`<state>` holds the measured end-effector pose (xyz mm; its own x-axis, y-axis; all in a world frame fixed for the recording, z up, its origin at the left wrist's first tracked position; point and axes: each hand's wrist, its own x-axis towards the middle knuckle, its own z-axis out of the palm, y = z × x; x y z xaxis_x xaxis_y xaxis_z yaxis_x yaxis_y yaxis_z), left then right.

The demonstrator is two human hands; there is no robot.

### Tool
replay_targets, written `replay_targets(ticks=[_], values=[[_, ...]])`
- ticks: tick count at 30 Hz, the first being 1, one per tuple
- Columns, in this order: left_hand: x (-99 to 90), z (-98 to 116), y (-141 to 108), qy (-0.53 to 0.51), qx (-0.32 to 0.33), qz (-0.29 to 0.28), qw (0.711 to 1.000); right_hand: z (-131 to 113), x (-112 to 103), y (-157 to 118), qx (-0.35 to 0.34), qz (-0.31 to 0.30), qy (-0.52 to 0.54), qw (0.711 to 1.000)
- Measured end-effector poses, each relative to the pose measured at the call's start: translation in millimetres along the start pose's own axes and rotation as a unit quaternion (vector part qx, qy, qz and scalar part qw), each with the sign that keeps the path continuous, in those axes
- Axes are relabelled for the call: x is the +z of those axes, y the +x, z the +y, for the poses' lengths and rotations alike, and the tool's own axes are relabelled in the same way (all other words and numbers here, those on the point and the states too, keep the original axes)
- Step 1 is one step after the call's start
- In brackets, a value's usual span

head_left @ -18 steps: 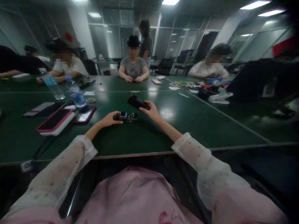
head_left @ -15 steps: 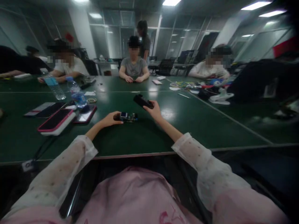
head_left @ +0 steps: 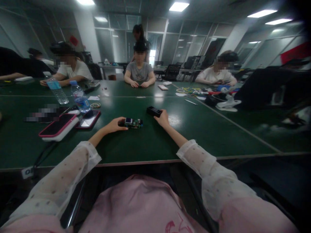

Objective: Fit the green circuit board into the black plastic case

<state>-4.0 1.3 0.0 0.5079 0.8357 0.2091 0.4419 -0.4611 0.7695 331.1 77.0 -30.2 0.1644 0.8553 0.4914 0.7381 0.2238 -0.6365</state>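
Grip: left hand point(head_left: 113, 125) is pinching one end of a green circuit board with small screen point(head_left: 135, 124) at the green table point(head_left: 199, 132); right hand point(head_left: 163, 119) is grasping a black boxy casing point(head_left: 153, 111). End-only holding may be risking slips, knocking exposed components.

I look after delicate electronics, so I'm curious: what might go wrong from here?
The left hand grips a green circuit board with a small screen; its exposed parts could get bent or scratched. The right hand holds a black oblong case near one end, so it might slip. The clear plastic bottle with a blue cap stands by a red-edged phone; tipping could knock or perhaps wet it.
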Motion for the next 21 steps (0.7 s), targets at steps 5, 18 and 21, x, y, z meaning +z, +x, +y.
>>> replay_targets(ticks=[5,18,21], values=[[-0.3,0,0,-0.001,-0.002,0.0,1.0,-11,-4,-6,0.029,0.011,-0.034,0.999],[0.5,0,0,-0.008,0.003,0.0,1.0,-17,-6,-9,0.034,-0.012,-0.075,0.997],[0.1,1,0,-0.009,0.005,-0.005,1.0,-16,-6,-9,0.031,-0.015,-0.079,0.996]])
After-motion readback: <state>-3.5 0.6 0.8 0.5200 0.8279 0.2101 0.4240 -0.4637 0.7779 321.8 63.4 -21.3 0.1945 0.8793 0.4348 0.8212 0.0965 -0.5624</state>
